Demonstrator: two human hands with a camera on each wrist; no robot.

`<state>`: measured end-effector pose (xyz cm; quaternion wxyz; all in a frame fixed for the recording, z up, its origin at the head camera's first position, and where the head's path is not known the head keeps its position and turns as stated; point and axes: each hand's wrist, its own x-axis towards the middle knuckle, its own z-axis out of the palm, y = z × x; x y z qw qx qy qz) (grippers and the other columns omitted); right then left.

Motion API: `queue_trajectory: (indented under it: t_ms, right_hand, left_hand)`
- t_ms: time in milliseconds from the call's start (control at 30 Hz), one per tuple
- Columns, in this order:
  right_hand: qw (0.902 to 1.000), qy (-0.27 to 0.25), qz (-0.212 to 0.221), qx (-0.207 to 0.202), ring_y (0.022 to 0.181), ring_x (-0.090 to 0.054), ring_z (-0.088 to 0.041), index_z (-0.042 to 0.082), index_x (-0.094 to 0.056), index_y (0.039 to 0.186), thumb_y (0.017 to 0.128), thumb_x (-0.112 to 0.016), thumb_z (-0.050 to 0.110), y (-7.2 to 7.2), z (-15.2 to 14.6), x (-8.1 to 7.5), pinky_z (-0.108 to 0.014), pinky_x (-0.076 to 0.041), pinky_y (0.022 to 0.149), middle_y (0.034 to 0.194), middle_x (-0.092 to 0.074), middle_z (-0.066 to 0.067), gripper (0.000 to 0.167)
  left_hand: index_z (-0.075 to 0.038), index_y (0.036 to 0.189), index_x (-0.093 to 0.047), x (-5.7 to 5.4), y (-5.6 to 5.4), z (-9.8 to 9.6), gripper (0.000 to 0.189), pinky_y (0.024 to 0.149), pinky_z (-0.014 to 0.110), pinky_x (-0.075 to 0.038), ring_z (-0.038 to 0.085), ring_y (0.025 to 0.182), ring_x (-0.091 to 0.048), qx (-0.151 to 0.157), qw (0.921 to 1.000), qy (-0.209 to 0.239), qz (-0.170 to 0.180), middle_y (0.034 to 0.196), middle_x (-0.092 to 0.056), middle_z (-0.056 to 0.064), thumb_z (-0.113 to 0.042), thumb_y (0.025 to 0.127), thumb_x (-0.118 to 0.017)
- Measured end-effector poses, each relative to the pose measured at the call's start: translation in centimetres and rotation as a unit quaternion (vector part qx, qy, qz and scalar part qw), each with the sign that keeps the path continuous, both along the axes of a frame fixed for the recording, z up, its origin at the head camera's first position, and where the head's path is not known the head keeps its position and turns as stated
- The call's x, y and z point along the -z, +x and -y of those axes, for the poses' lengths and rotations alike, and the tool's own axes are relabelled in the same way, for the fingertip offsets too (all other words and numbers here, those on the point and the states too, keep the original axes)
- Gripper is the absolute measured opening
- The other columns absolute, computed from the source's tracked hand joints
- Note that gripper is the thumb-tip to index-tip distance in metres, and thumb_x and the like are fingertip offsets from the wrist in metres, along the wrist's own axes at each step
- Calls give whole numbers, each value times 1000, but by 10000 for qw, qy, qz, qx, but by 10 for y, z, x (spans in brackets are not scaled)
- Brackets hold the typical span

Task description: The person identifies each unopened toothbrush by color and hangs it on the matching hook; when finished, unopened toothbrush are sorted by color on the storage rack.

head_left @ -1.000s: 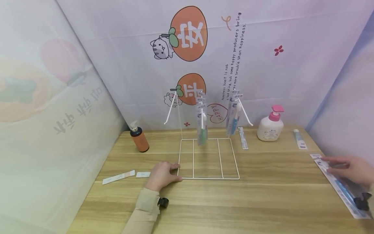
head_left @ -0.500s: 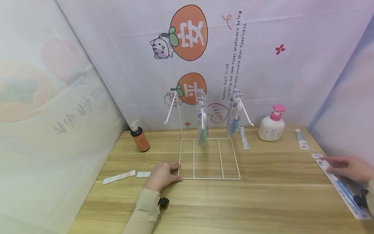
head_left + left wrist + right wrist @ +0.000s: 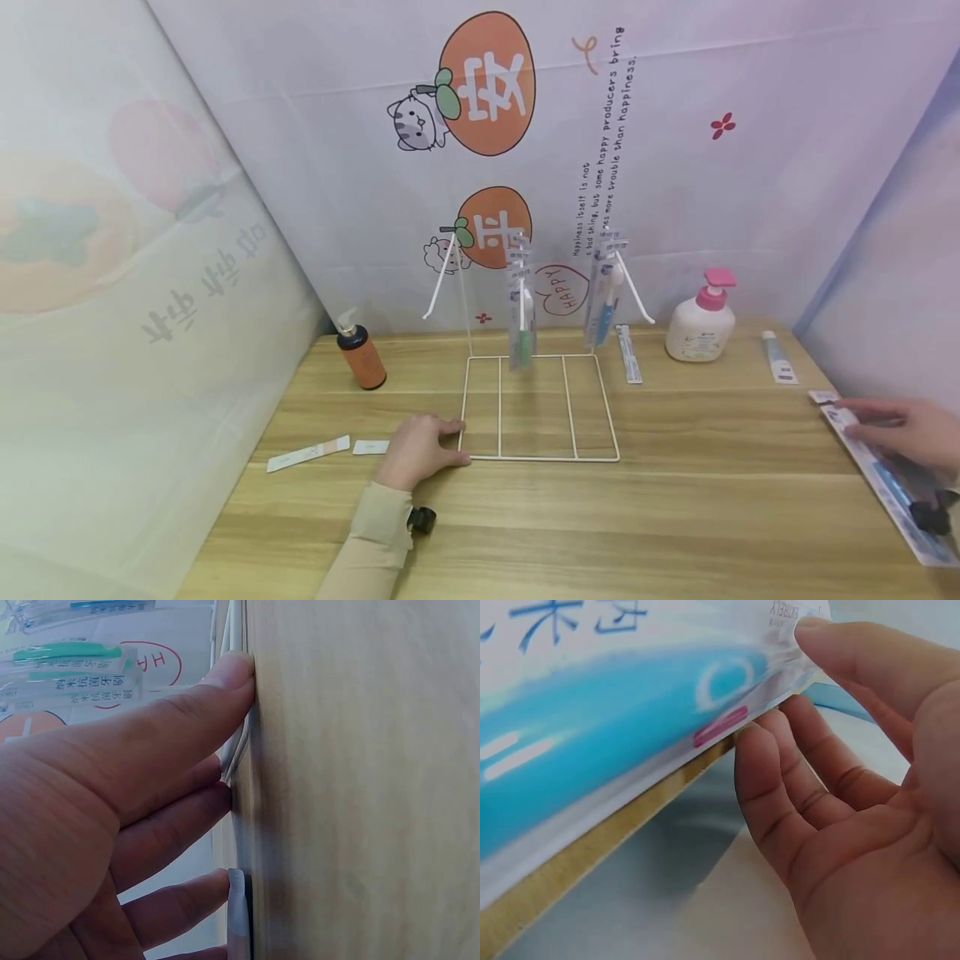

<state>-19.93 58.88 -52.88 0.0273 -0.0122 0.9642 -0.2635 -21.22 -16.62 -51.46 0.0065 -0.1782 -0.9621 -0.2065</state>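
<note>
My left hand (image 3: 415, 454) grips the near left corner of a white wire display rack (image 3: 540, 458), with the thumb on the front bar and fingertips by the side bar. From the rack's hooks hang packaged toothbrushes: a green one (image 3: 523, 346) in the middle and a blue one (image 3: 606, 321) on the right. At the table's right edge, my right hand (image 3: 911, 429) pinches another packaged blue toothbrush (image 3: 873, 471) near its upper end. The right wrist view shows the thumb on top of that package (image 3: 630, 727) and fingertips at its lower edge.
An orange pump bottle (image 3: 363, 362) stands left of the rack. A white bottle with a pink pump (image 3: 700, 331), a small tube (image 3: 780, 358) and a narrow packet (image 3: 628, 354) are at back right. Two flat sachets (image 3: 309, 454) lie left. Printed cloth (image 3: 337, 208) walls the table.
The head view has shifted slightly. My right hand and the toothbrush package have moved a little to the right. The left hand stays at the rack corner.
</note>
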Motion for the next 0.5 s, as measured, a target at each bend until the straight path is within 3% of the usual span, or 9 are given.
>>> queue_trajectory:
  t_ms: [33, 133, 200, 267, 367, 500]
  right_hand:
    - [10000, -57, -63, 0, 84, -69, -17, 7, -80, 122, 92, -88, 28, 1, 1, 0, -27, -49, 66, 112, -71, -39, 37]
    - [9997, -164, -166, 39, 78, -61, -1, 2, -78, 122, 90, -90, 24, 4, 5, -3, -24, -49, 63, 109, -72, -38, 40]
    - [9999, -76, -63, 71, 81, -69, -12, -2, -74, 128, 92, -88, 26, 5, 10, -9, -28, -52, 63, 110, -71, -38, 48]
    - [9999, 43, -32, 101, 87, -73, -31, -6, -70, 132, 93, -88, 29, 6, 14, -14, -32, -53, 65, 111, -71, -39, 55]
    - [9999, 107, -81, 59, 90, -72, -42, -4, -69, 136, 94, -86, 33, 8, 21, -22, -33, -52, 66, 114, -70, -38, 58]
    - [9990, -47, -440, -85, 79, -67, -4, 5, -74, 134, 95, -86, 30, 12, 34, -33, -27, -49, 64, 115, -70, -38, 49]
  left_hand:
    - [-20, 128, -83, 0, 0, 0, 61, 90, 49, -58, 35, 112, -73, 2, 10000, -1, 1, 123, -79, 10, -50, 77, -96]
    - [-20, 128, -83, -1, 1, 0, 61, 89, 48, -58, 34, 110, -73, 1, 10000, -3, 4, 123, -79, 11, -50, 77, -96]
    - [-20, 128, -83, -1, 1, -1, 61, 88, 48, -58, 34, 108, -73, 4, 10000, -7, 3, 122, -78, 12, -50, 77, -96]
    - [-20, 128, -83, -1, 1, -1, 60, 88, 47, -59, 34, 108, -73, -2, 10000, -6, 7, 122, -78, 12, -50, 77, -96]
    - [-20, 128, -82, -2, 2, -1, 60, 88, 47, -59, 34, 108, -73, -12, 10000, 9, 28, 122, -78, 12, -50, 78, -96]
    - [-19, 128, -82, -2, 2, -1, 61, 88, 48, -58, 34, 108, -73, -12, 10000, 39, 47, 122, -78, 13, -49, 78, -97]
